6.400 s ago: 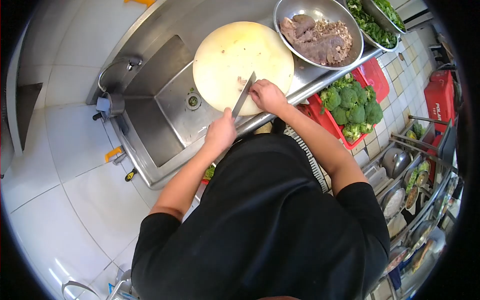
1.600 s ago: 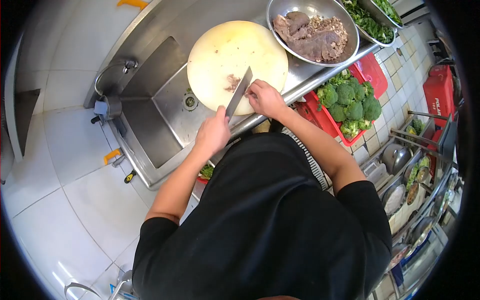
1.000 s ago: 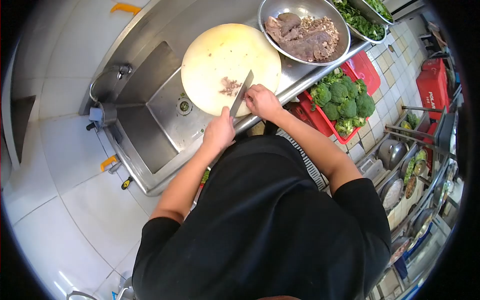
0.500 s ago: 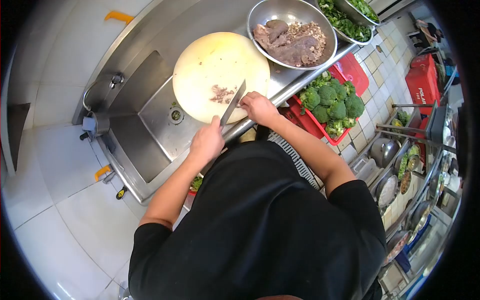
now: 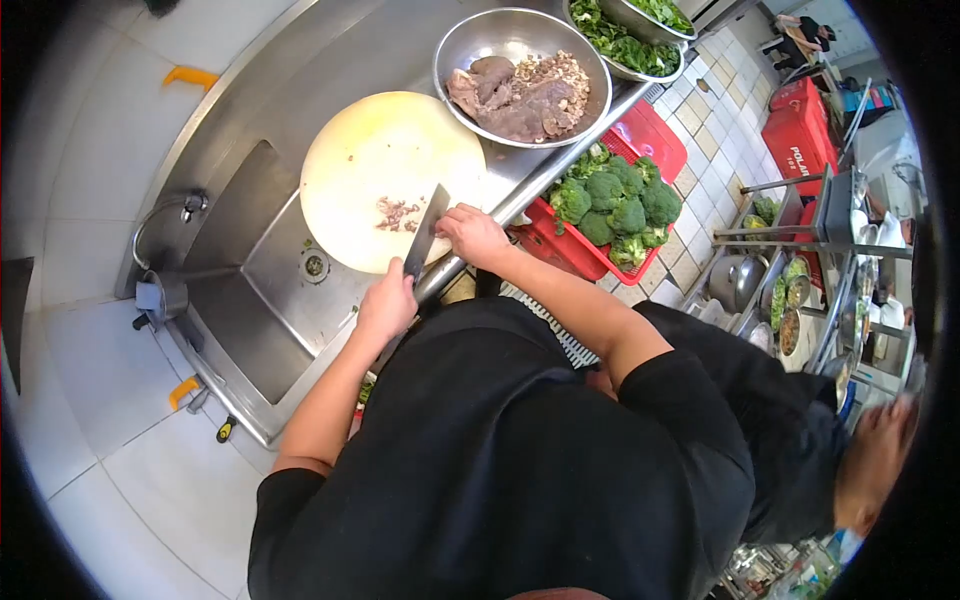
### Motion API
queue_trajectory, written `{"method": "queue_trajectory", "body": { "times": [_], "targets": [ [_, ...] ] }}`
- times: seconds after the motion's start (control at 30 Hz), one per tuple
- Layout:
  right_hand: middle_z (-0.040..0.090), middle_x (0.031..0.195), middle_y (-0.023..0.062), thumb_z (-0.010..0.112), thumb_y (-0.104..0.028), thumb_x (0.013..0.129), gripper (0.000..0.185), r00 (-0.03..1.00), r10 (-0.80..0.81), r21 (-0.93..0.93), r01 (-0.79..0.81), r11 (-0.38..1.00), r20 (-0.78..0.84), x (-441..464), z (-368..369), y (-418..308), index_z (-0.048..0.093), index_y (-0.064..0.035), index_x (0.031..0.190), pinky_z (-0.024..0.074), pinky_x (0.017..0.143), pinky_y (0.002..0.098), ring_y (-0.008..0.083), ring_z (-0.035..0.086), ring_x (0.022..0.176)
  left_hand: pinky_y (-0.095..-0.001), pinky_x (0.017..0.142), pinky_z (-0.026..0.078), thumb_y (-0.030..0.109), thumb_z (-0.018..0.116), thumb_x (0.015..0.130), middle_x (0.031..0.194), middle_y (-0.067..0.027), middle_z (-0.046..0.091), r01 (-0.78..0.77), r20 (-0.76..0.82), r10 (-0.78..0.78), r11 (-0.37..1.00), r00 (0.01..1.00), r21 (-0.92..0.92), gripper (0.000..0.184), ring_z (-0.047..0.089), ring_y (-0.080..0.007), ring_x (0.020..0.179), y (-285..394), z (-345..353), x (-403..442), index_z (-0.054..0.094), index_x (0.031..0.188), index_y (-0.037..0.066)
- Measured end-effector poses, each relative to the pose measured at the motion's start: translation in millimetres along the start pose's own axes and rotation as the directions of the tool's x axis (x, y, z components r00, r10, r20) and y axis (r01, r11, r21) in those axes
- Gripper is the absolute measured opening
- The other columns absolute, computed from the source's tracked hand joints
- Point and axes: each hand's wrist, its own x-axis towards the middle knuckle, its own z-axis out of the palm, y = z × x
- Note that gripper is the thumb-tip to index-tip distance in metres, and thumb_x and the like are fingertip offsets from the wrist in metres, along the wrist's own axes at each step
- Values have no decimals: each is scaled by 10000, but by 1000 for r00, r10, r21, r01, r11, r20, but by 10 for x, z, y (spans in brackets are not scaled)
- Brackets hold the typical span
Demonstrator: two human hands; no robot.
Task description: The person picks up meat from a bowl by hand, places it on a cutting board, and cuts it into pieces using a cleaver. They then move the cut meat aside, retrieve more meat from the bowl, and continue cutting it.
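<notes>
My left hand [image 5: 387,303] is closed around the handle of a knife [image 5: 429,228]. The blade slants over the near right part of a round, pale cutting board [image 5: 375,135]. Just right of the blade, my right hand [image 5: 472,238] has its fingers pressed together at the board's edge; what they hold is hidden. Small chopped meat pieces [image 5: 397,214] lie on the board left of the blade. Behind and to the right, a steel bowl [image 5: 447,47] holds large dark meat pieces [image 5: 530,108] and chopped bits.
A steel sink [image 5: 270,285] lies left of the board. Broccoli [image 5: 605,190] fills a red basket [image 5: 570,240] beyond the counter edge. Bowls of leafy greens [image 5: 625,45] stand at the back. Close on my right is a person in black [image 5: 780,430]; another person [image 5: 800,40] is farther off.
The view has shifted, moving the board and bowl left and down in frame. More chopped meat lies on the board than in the oldest frame. A person has appeared close on the right.
</notes>
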Motion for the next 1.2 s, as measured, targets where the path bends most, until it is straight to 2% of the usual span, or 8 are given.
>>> {"method": "queue_trajectory", "body": {
  "times": [0.33,0.47,0.5,0.6,0.7,0.73,0.9,1.2],
  "targets": [
    [694,917,57,651,-61,778,142,1000,22,-54,-22,998,-11,-30,38,-15,717,-92,900,558,837,398,278,662,918,-603,840,527,208,566,1020,943,-357,689,-48,17,50,995,999,-89,279,677,-537,911,-77,58,183,507,1206,7],
    [680,923,110,674,-124,877,69,985,169,46,-167,985,-33,-39,30,-94,690,-65,908,533,874,456,328,650,958,-575,848,529,255,561,1030,959,-368,678,-121,19,125,983,992,-137,298,651,-559,935,-303,-211,229,528,1177,-2],
    [666,922,132,705,-125,873,79,970,236,100,-230,968,-52,-42,40,-103,681,-57,904,523,886,471,355,639,979,-514,679,560,280,564,1047,813,-274,696,-310,-170,283,937,944,-161,305,693,-449,724,-650,-86,268,548,1192,12],
    [627,1141,205,694,-136,912,215,933,359,181,-347,920,-34,-31,-23,-196,643,-33,1094,502,979,480,404,594,1119,-393,455,480,289,558,1076,650,-92,573,193,173,-111,787,979,-587,368,558,-214,470,-949,-634,69,505,1370,75],
    [498,1390,303,714,-212,926,504,957,171,130,-143,981,-236,20,90,-248,529,14,1338,421,1120,529,478,473,1329,-304,364,393,299,544,1095,609,4,458,179,124,-130,644,984,-744,321,412,-92,397,-1683,-632,208,512,1362,125],
    [318,1558,363,729,-305,936,777,966,232,104,-221,970,-116,23,191,-235,356,88,1493,271,1231,578,542,281,1481,-315,358,406,307,534,1099,607,-2,467,216,144,-166,612,976,-760,304,422,-108,391,-1781,-641,245,518,1343,126],
    [251,1622,363,661,-459,978,902,929,363,32,-362,932,-69,380,589,-424,276,130,1542,165,1272,569,543,195,1531,-335,341,423,350,520,1107,607,-26,488,319,221,-246,504,944,-803,305,447,-139,381,-1754,-183,253,500,1315,128],
    [462,1524,311,691,-342,980,691,824,499,496,-326,805,-268,678,782,-478,447,73,1476,292,1240,487,464,368,1482,-354,335,450,270,493,1099,596,-47,477,196,165,-106,446,980,-873,227,462,-165,363,-388,574,392,473,1238,90]
  ]
}}
